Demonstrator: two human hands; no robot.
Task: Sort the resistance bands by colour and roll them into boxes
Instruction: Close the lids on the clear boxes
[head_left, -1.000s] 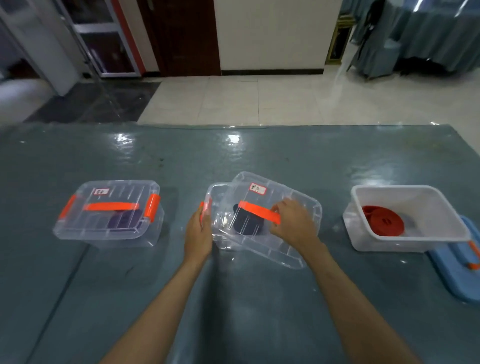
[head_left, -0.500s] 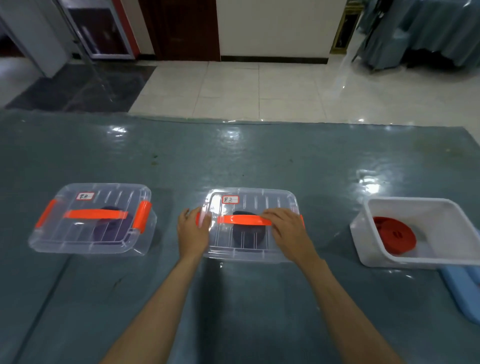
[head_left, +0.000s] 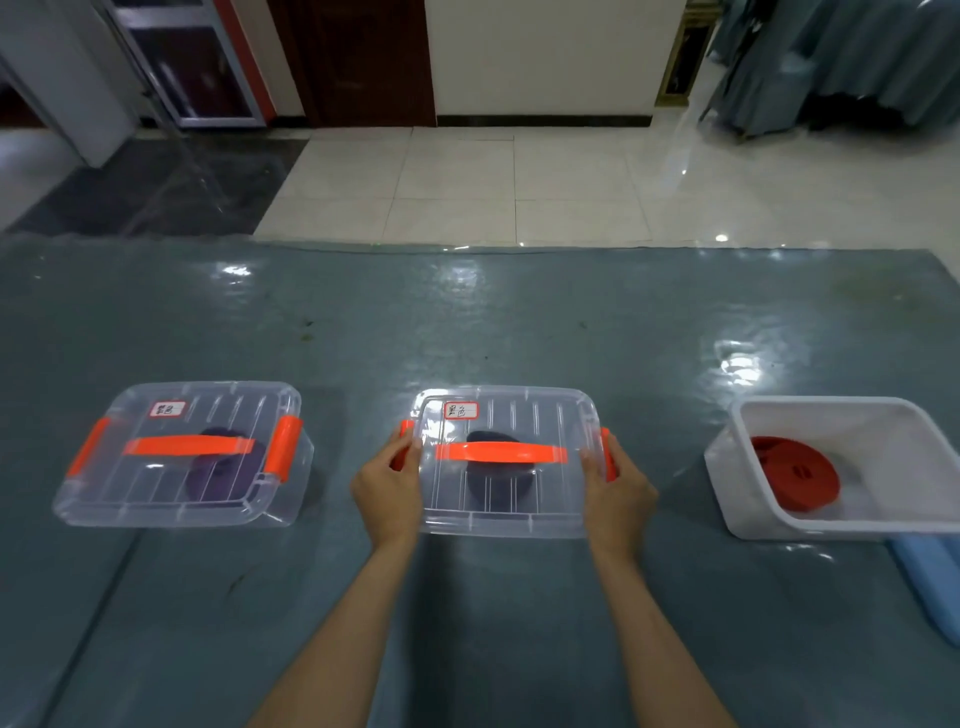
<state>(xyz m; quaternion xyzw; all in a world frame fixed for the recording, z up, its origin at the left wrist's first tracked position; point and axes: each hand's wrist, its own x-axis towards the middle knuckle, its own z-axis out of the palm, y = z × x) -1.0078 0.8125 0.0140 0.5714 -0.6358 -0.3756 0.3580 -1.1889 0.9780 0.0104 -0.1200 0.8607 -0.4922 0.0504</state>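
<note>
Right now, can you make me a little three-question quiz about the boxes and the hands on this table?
1. True or false: the white box with the red band has its lid on.
2. Which box do the left hand and right hand touch? A) left clear box B) middle clear box C) white box
3. Fill in: the handle on the middle box's lid is coloured ____.

Key: 1 false, the white box is open on top. 2 B, one hand at each side clip. 3 orange.
</note>
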